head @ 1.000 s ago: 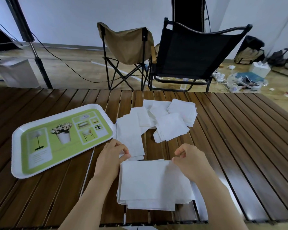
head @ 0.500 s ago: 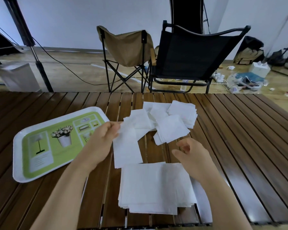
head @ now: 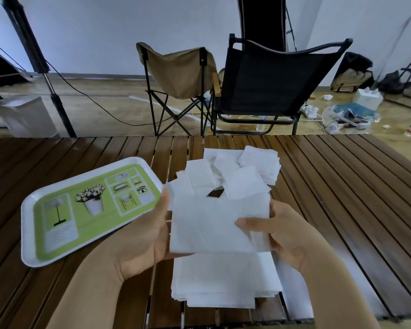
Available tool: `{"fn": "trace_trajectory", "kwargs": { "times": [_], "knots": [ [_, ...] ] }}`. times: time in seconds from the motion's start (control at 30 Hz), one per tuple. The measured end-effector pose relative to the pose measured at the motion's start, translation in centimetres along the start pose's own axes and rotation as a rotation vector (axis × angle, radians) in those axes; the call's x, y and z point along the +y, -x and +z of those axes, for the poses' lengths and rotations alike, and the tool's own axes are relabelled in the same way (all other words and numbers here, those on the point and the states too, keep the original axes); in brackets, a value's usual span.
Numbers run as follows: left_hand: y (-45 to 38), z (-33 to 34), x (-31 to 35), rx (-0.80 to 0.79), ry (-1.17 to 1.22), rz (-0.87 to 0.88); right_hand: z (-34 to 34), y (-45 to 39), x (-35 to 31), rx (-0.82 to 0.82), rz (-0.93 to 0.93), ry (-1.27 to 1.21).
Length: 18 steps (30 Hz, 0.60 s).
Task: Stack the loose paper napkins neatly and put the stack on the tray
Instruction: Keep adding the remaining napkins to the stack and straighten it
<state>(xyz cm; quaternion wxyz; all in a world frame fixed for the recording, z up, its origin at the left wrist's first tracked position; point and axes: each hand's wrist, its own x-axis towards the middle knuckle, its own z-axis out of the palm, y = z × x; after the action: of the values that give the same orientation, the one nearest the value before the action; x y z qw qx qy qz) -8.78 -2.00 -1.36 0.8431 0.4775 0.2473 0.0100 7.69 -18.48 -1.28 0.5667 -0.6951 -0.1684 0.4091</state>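
Observation:
I hold one white paper napkin (head: 211, 224) spread flat above the table with both hands. My left hand (head: 145, 236) grips its left edge, thumb on top. My right hand (head: 275, 229) pinches its right edge, thumb on top. Directly below it lies a stack of napkins (head: 223, 281) near the table's front edge. Several loose napkins (head: 233, 172) are scattered in a pile further back. The green and white tray (head: 81, 207) sits to the left, with nothing on it.
The table (head: 342, 186) is dark wooden slats. Beyond its far edge stand a tan folding chair (head: 178, 74) and a black folding chair (head: 271, 79). A light stand (head: 45, 74) and cable are at the back left.
My left hand has carried a loose napkin from the pile toward me. My right hand has taken its other edge, and the napkin is now held flat over the stack.

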Motion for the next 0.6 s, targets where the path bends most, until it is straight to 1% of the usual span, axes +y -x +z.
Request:
{"fn": "trace_trajectory", "kwargs": {
  "times": [0.13,0.2,0.3,0.4,0.5,0.6],
  "knots": [
    [-1.2,-0.5,-1.5,0.224,-0.462,-0.082,-0.3,-0.3,0.6,0.042,0.148,0.203],
    [-1.7,-0.8,-2.1,0.261,-0.599,-0.144,-0.6,-0.2,0.7,0.082,0.177,0.301],
    [-2.3,-0.9,-2.6,0.232,-0.666,-0.250,-1.0,-0.1,1.0,0.099,0.235,0.467],
    [-2.7,-0.8,-2.9,0.239,-0.734,-0.281,-1.0,-0.6,1.7,0.072,0.349,0.607],
    [-2.9,-0.8,-2.9,0.240,-0.734,-0.316,-0.8,-1.1,2.1,0.038,0.430,0.674],
    [-2.9,-0.9,-2.8,0.254,-0.757,-0.368,-0.8,-1.5,2.4,0.025,0.447,0.721]
  ]
}}
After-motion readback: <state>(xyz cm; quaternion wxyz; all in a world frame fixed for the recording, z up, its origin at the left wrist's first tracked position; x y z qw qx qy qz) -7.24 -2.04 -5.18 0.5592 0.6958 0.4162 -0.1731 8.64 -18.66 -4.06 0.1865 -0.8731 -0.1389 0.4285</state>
